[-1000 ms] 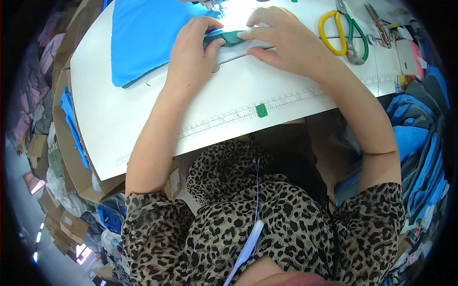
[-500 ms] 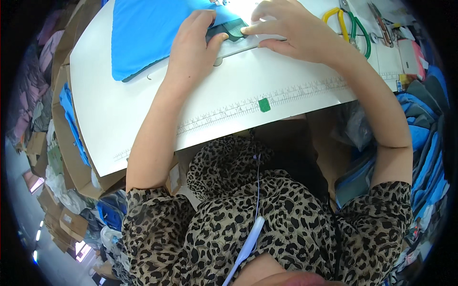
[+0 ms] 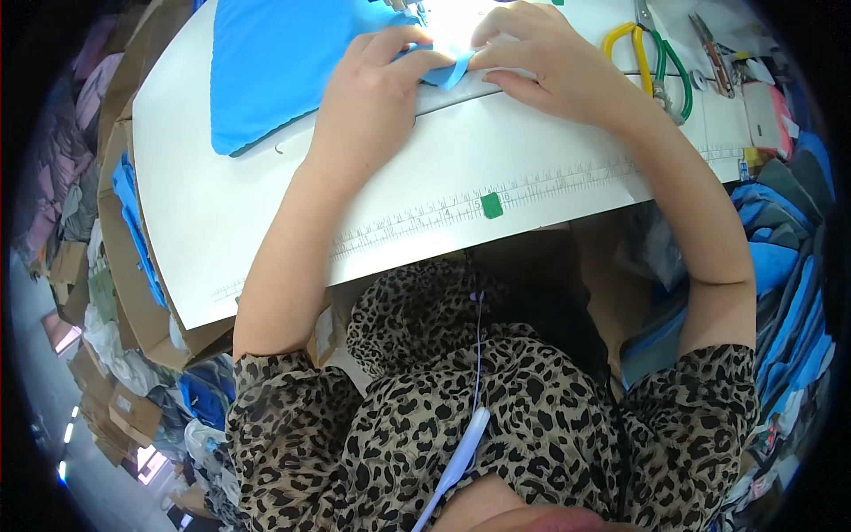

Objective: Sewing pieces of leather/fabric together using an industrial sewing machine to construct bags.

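Observation:
A bright blue piece of cloth with a dark underside lies over the left of the white table and runs under the lit metal sewing machine foot. My left hand is closed at its near edge, thumb and forefinger pinching the cloth just below the foot. Facing it, my right hand pinches the same edge from the right. Between the fingertips a small folded flap of blue cloth shows. Strong glare from the lamp hides part of the cloth by the right fingers.
Right of my right hand lie yellow-handled scissors, green-handled scissors and a pointed metal tool. A printed ruler strip with green tape follows the table's near edge. Stacked blue and grey cloth stands at right, cardboard boxes at left.
The cloth's edge between my hands has turned from its dark side to its blue side. My left fingers have moved right, closer to the right hand's fingertips.

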Demonstrator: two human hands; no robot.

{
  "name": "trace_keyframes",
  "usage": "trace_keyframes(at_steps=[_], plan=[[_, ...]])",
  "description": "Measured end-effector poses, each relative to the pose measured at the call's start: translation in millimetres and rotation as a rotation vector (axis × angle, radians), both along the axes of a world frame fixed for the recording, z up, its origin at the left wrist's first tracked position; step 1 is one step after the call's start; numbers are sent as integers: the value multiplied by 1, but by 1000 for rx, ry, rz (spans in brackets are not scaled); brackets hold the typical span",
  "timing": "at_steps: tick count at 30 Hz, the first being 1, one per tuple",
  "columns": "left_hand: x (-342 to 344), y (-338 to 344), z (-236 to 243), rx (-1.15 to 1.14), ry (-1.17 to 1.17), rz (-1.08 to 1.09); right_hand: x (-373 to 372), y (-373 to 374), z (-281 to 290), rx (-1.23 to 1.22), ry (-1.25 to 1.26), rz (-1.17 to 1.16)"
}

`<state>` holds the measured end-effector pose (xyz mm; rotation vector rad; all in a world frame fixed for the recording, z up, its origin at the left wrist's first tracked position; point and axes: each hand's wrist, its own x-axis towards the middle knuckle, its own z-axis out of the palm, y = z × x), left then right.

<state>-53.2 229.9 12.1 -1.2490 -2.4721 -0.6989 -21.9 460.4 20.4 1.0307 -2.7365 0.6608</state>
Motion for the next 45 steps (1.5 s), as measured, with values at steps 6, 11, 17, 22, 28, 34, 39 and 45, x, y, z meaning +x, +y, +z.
trace_keyframes(at_steps=[6, 11, 17, 22, 28, 34, 39, 45], plan=[[-4, 0, -1, -62, 235, -56, -7, -1, -17, -64, 68, 14], [-2, 4, -3, -62, 214, -56, -25, 1, -46, -371, 519, 269], [-2, 8, -3, -60, 205, -52, -23, 5, -44, -242, 630, 213], [-3, 3, -5, -60, 219, -52, -8, 1, -24, -235, 272, 108], [-4, 5, -5, -58, 202, -69, -13, -1, -23, -240, 206, 81], [-3, 4, -4, -69, 196, -62, -5, 5, -8, -269, -17, 13], [-1, 4, -3, -77, 194, -54, -2, 1, -9, -235, 51, 14], [1, 4, -1, -96, 232, -40, 1, -2, -4, -217, 12, -42]])
